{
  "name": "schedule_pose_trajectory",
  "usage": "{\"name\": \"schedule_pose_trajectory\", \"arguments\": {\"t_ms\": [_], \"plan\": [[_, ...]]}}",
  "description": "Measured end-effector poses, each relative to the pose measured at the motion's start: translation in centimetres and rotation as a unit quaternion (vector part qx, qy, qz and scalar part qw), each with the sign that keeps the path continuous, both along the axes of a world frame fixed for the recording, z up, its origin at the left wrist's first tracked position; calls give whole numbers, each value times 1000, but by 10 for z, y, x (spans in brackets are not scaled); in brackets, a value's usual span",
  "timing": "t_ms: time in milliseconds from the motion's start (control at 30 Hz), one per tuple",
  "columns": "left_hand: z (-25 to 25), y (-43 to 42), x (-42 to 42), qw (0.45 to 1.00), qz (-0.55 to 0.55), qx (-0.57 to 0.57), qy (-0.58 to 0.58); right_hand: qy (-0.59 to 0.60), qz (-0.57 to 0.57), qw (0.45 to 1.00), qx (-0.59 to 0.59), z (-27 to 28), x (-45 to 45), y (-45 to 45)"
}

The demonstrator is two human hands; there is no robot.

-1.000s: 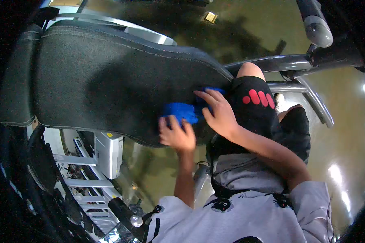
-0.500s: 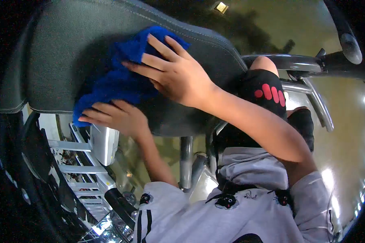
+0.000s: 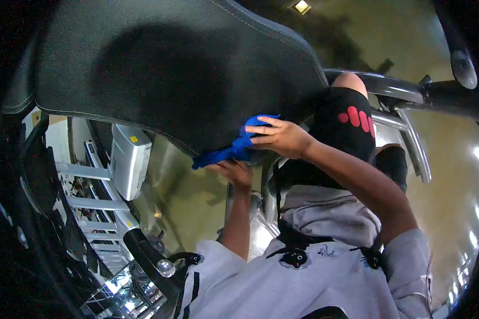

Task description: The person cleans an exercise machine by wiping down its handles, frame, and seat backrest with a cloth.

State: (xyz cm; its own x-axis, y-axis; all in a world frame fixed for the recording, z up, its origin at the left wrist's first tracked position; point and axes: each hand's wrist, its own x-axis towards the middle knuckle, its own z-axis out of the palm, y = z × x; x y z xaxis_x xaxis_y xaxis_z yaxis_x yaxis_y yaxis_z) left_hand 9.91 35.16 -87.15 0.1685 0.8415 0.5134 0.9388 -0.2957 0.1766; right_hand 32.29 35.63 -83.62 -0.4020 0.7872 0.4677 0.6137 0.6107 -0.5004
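Note:
A blue cloth lies bunched over the lower edge of the black padded bench, close to my body. My right hand rests on the right part of the cloth, its fingers spread across it. At the cloth's lower left part is my left hand, with its fingers bent under the cloth at the pad's edge; the cloth partly hides the fingertips. White stitching runs along the pad's border.
Metal frame tubes stand to the right, past my knee. At the lower left are a white machine housing, grey rungs and a black handle. A small light-coloured object is on the floor at the top.
Both hands first slid the cloth far left across the pad, then came back right and down to its near edge. The cloth is now more bunched, and the view has shifted slightly.

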Motion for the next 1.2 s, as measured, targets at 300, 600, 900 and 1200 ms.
{"name": "schedule_pose_trajectory", "arguments": {"t_ms": [300, 600, 900, 1200], "plan": [[-2, -28, 28, 966, 70, -117, -219, -284, 57, 957, 15, -39, -17, -24], [16, -24, 29, 867, 131, -244, -413, -304, -21, 917, -259, -29, -4, -25], [18, 12, 74, 720, 150, -380, -561, -40, -33, 900, -432, 4, 26, -9], [56, 47, 43, 502, 233, -471, -687, 399, -9, 815, -420, 15, 43, 0]]}}
